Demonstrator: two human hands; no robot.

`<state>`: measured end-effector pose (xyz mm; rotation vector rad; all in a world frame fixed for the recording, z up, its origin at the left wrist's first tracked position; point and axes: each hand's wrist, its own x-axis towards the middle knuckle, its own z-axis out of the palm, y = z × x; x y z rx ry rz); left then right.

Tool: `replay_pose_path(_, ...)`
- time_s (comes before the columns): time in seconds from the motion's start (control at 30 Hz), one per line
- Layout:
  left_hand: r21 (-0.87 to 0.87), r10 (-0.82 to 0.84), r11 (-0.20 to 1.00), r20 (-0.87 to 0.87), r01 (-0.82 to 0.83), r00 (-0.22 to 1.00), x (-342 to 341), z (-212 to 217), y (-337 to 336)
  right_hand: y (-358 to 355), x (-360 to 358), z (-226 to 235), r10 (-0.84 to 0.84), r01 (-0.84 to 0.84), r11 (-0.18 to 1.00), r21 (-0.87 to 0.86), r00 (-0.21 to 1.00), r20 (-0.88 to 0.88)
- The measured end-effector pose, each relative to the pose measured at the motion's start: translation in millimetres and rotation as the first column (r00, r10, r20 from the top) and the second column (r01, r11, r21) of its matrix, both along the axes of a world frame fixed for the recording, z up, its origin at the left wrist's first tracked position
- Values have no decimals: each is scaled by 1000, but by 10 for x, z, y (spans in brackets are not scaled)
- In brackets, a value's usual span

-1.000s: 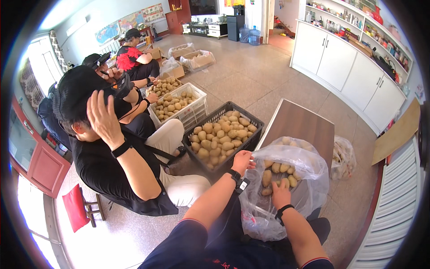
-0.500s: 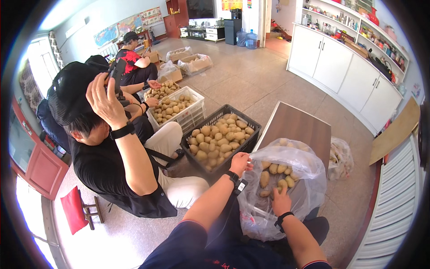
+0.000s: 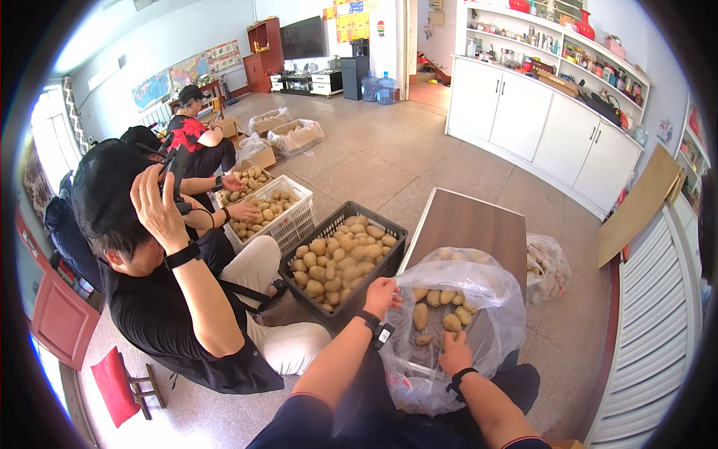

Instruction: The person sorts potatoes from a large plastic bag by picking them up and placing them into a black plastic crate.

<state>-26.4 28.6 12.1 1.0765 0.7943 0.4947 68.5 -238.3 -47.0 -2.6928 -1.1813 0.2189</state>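
My left hand (image 3: 383,294) grips the left rim of a large clear plastic bag (image 3: 486,340) and holds its mouth apart. My right hand (image 3: 454,353) pinches the near rim of the same bag. Several tan potatoes (image 3: 437,314) lie inside it. The bag rests on the near end of a brown table (image 3: 467,222). Just left of my left hand stands a black crate (image 3: 342,258) heaped with potatoes.
A seated person in black (image 3: 161,299) at my left has a hand raised to the head. A white crate (image 3: 271,213) of potatoes and other people sit beyond. Another filled bag (image 3: 544,266) lies right of the table. White cabinets (image 3: 553,135) line the far wall.
Both hands stay on the bag rim; the right hand has slid slightly lower along it. The seated person's raised hand has moved a little at the head.
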Motion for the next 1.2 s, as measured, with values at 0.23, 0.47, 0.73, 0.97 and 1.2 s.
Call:
replay_pose_path(0.23, 26, -43, 999, -21, 43, 999, -18, -15, -1, -80, 41, 198, -92, 99, 994, 39, 984, -153)
replay_pose_path(0.47, 54, -125, 990, -37, 127, 991, 72, 36, -91, -86, 343, -185, -130, 200, 926, 320, 965, -226)
replay_pose_path(0.73, 61, -230, 970, -95, 236, 969, 60, -57, -116, 283, 209, 318, 139, 613, 730, 303, 301, -944)
replay_pose_path(0.97, 22, -357, 932, -117, 362, 927, 78, 78, -219, 512, 64, 565, 357, 558, 768, 316, 38, -933)
replay_pose_path(1.2, 52, -476, 871, -163, 489, 864, 5, 172, -265, 681, -18, 683, 378, 509, 784, 356, 65, -924)
